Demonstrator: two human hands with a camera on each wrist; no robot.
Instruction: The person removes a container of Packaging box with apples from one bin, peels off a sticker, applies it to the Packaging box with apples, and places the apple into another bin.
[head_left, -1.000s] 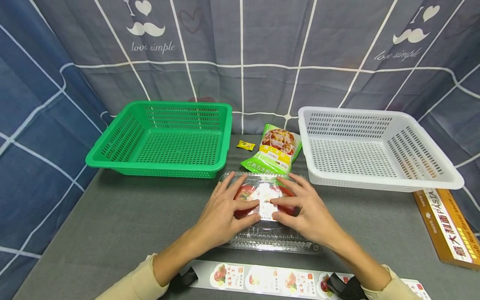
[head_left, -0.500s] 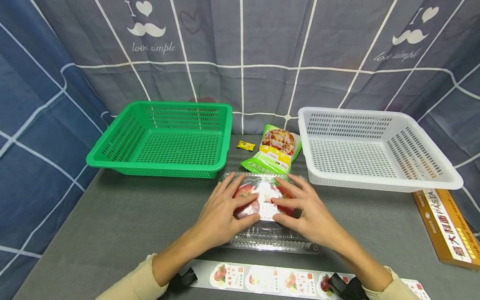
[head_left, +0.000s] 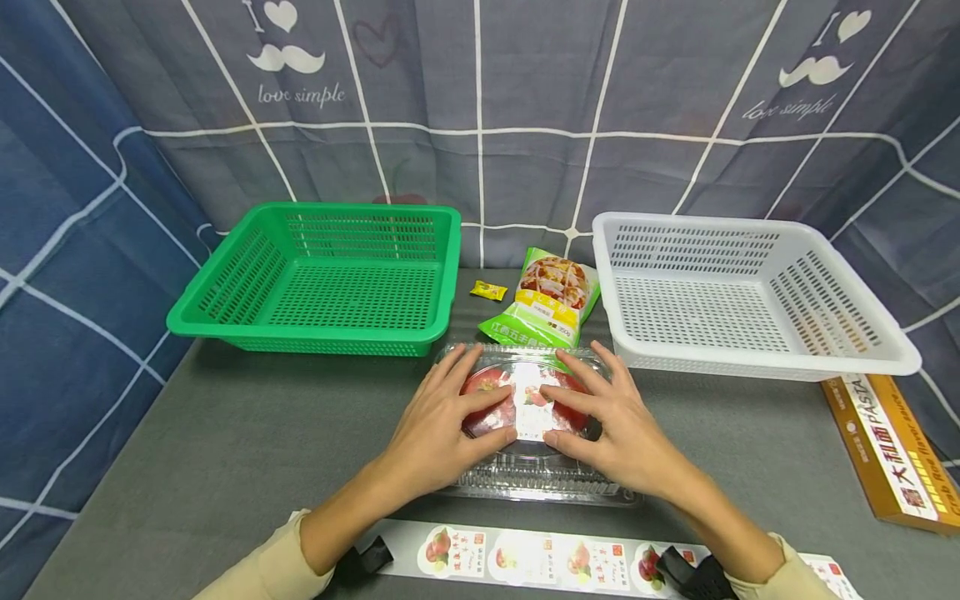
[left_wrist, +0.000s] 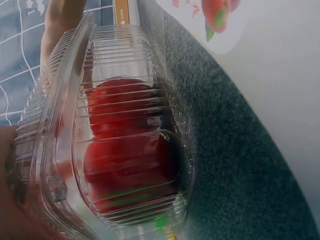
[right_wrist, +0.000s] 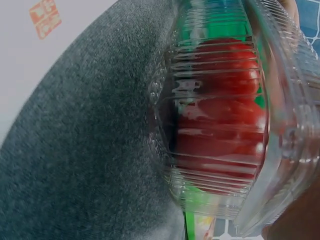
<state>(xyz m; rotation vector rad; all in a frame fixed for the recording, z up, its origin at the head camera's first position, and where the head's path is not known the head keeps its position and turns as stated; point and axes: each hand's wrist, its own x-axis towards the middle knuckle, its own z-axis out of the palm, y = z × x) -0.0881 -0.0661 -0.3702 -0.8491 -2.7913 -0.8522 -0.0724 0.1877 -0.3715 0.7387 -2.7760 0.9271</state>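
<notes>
A clear plastic clamshell box (head_left: 536,482) with red fruit, possibly tomatoes, inside sits on the grey table, its lid down. On the lid, between the two hands, lies a white sticker (head_left: 530,417) with a small fruit picture. My left hand (head_left: 442,417) rests spread over the lid's left side, thumb and a fingertip at the sticker's left edge. My right hand (head_left: 618,421) does the same on the right side. Both wrist views show the box's ribbed sides and the red fruit (left_wrist: 125,155) within; most of each hand is out of those views.
A green basket (head_left: 315,343) stands at the back left, a white basket (head_left: 757,364) at the back right. Between them lie a green food packet (head_left: 551,300) and a small yellow packet (head_left: 489,290). A sticker strip (head_left: 525,560) lies in front; a pasta box (head_left: 892,450) lies at right.
My right hand's fingers have spread slightly, uncovering more of the sticker's fruit picture. The box and left hand stay in place; the head view has shifted a little.
</notes>
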